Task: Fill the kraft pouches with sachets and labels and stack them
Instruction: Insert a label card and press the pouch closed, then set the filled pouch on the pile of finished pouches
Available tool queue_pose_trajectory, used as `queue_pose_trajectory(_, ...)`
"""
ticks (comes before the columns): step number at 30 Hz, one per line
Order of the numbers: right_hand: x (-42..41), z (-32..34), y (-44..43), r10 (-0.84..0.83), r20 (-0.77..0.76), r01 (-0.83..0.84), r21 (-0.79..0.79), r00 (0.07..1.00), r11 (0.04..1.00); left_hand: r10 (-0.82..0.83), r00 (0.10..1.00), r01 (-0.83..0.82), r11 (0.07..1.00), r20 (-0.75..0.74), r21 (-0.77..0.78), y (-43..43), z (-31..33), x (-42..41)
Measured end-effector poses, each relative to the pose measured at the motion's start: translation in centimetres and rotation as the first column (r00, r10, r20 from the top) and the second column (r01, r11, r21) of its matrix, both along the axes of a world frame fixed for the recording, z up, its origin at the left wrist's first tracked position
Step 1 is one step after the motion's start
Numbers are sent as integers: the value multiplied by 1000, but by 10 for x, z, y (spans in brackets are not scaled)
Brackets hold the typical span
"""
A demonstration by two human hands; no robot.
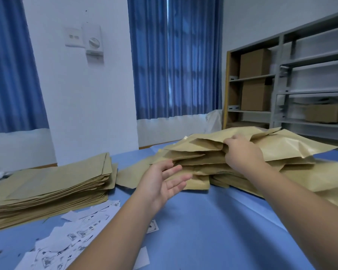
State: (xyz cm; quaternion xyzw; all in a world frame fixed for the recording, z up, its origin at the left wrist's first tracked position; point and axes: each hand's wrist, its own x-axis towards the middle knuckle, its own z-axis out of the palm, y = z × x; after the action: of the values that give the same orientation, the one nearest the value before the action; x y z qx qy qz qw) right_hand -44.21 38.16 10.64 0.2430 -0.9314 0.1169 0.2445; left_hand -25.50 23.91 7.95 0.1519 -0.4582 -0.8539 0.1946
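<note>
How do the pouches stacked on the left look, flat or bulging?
Flat: the left stack lies in thin even layers, unlike the bulging right pile.

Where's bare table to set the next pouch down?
Widest bare patch: the blue table cover, near centre, between the scattered white printed labels and the puffy heap of kraft pouches. A narrow strip runs farther back, beside the flat stack of kraft pouches. Both outer sides are crowded.

Dim bluish light through curtains (174, 65); soft blur; wide-angle edge distortion
</note>
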Motion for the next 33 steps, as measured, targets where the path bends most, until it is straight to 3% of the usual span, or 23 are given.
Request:
queue_pose_trajectory(6,47,-6,-39,191,-49,-187,69,980,980,70,997,-70,998,20,3,-21,-2,31)
queue_pose_trajectory(13,126,-30,-120,482,19,-470,263,876,843,264,963,-262,964,49,-49,-78,-13,112)
queue_pose_trajectory(16,164,-41,-158,581,63,-572,282,812,770,393,914,-374,913,100,-163,-112,-25,164)
queue_pose_trajectory(22,226,-54,-232,719,46,-692,317,694,648,647,738,-520,727,193,-448,-182,-62,279)
queue_pose_trajectory(26,253,-67,-275,714,14,-674,344,700,654,794,542,-501,569,276,-652,-225,-100,324)
queue_pose_trajectory(29,262,-76,-306,690,-15,-644,345,724,683,807,534,-625,577,253,-525,-249,-116,331)
queue_pose_trajectory(33,250,-72,-328,543,1,-526,256,839,811,809,520,-544,562,274,-624,-257,-123,322)
